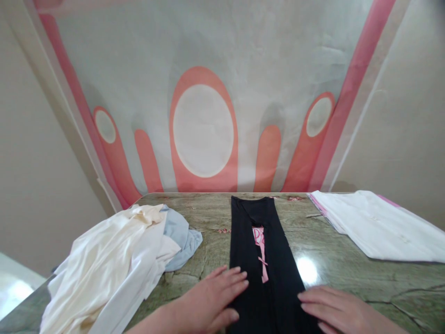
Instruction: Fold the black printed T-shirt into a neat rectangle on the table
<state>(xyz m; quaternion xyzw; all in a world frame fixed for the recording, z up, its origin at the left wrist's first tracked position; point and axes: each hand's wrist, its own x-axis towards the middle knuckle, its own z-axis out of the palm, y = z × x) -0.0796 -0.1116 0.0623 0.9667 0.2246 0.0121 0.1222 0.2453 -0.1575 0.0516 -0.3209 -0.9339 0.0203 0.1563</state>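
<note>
A black garment (243,271) lies lengthwise on the table, its two sides folded inward. Between the folds shows a strip of pink print with lettering and a small bow shape. My left hand (212,299) rests on its left edge, fingers stretched out toward the middle. On the opposite side, my right hand (342,308) touches the right edge with its fingers extended. Neither hand grips the cloth. The garment's near end runs out of the bottom of the view.
A loose heap of cream and white cloth (104,264) lies at the left, with a light blue cloth (182,239) beside it. Folded white fabric (389,227) lies at the right over pinkish pieces. The green stone-patterned table (212,222) meets a patterned wall at the back.
</note>
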